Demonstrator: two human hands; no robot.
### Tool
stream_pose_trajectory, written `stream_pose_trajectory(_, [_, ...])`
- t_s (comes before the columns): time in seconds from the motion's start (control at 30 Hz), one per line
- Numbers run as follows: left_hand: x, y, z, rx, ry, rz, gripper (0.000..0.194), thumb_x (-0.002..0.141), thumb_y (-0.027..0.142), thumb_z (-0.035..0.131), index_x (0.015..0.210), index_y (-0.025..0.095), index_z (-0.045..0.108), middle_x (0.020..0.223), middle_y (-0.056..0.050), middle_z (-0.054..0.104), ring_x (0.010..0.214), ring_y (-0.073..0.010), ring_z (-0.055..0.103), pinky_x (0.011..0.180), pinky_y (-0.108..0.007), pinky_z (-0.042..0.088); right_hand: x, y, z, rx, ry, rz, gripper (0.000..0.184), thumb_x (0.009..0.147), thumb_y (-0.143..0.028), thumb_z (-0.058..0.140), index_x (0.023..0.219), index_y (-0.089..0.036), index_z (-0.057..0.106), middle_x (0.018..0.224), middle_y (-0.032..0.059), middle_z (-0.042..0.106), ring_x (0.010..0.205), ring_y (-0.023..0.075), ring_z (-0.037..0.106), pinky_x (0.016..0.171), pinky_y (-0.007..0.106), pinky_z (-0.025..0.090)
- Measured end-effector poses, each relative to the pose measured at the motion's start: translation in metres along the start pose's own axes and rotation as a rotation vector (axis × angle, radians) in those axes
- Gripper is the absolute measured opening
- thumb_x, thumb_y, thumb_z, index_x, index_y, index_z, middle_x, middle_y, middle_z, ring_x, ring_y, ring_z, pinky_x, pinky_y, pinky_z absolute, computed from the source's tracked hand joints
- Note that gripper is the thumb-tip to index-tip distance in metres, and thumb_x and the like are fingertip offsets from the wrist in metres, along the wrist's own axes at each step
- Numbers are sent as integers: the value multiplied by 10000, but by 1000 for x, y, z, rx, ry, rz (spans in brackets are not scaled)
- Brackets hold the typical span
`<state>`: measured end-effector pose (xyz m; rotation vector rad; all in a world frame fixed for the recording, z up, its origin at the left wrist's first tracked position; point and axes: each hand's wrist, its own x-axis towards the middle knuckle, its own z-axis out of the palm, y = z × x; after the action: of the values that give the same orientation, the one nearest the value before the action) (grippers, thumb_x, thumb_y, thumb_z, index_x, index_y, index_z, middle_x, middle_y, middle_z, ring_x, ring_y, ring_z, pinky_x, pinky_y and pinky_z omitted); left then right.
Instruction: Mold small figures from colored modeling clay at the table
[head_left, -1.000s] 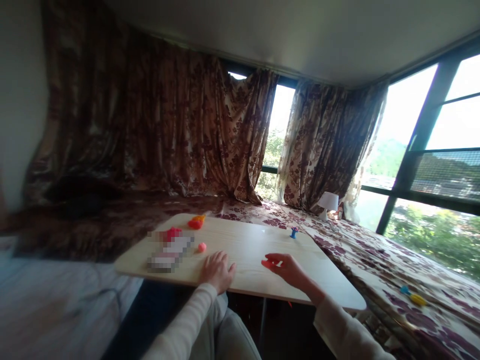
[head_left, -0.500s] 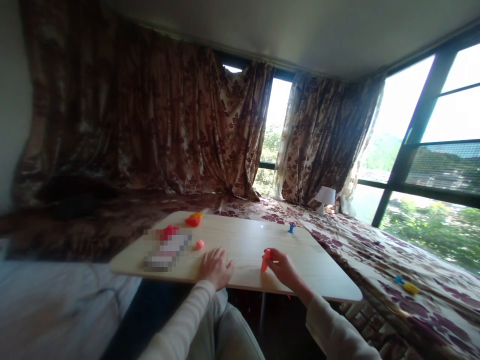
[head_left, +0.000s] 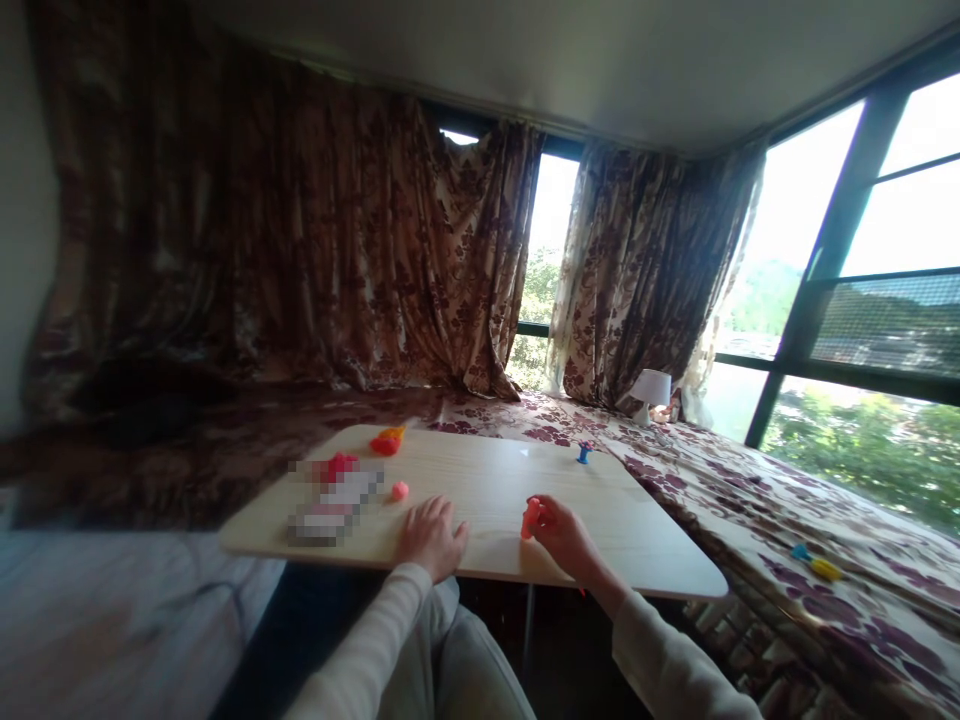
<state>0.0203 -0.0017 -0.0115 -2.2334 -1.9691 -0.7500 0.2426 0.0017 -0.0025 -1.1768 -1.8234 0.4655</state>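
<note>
My right hand [head_left: 561, 530] is closed around a small orange-red elongated piece [head_left: 530, 519], held near the front of the pale wooden table [head_left: 480, 465]. The piece looks like soft plastic or modelling clay; its exact kind is unclear. Flat on the tabletop rests my left hand [head_left: 433, 533], fingers stretched out and holding nothing. Just beyond it to the left lies a small pinkish-orange lump [head_left: 400, 491]. A blurred-out flat item [head_left: 330, 510] lies farther left, with a red piece [head_left: 341, 465] at its far end.
At the table's back left sits a red and yellow piece [head_left: 388, 440]; a small blue figure [head_left: 584, 453] stands at the back right. Blue and yellow pieces [head_left: 825, 568] lie on the flowered cloth to the right. A white lamp [head_left: 651, 390] stands by the curtains.
The orange-red piece has shifted up slightly and is tilted differently in my right hand. My left hand stays in place on the table.
</note>
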Motion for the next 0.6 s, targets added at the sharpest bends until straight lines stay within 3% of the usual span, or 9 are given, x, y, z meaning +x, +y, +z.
stream_pose_trajectory(0.3, [0, 2, -3, 3, -19, -7, 399, 815, 394, 403, 1118, 188, 562, 1273, -87, 535, 1206, -205, 418, 1022, -358, 254, -3, -2, 1, 5, 4, 31, 237, 744, -320, 523, 904, -164, 602, 709, 37, 654, 655, 178, 613, 618, 283, 486])
stream_pose_trajectory(0.47, [1, 2, -3, -3, -43, -22, 403, 811, 394, 403, 1128, 205, 564, 1291, -65, 527, 1215, -199, 410, 1024, -347, 249, 4, -1, -14, 128, -129, 73, 392, 779, -351, 473, 1129, -182, 526, 829, 30, 613, 638, 147, 614, 504, 246, 486])
stream_pose_trajectory(0.6, [0, 1, -1, 10, -18, -9, 408, 815, 400, 399, 1124, 193, 567, 1286, -77, 530, 1214, -204, 410, 1020, -351, 255, 5, -13, -33, -47, -209, 27, 459, 724, -251, 548, 1177, -199, 496, 853, 14, 606, 594, 116, 571, 525, 241, 460])
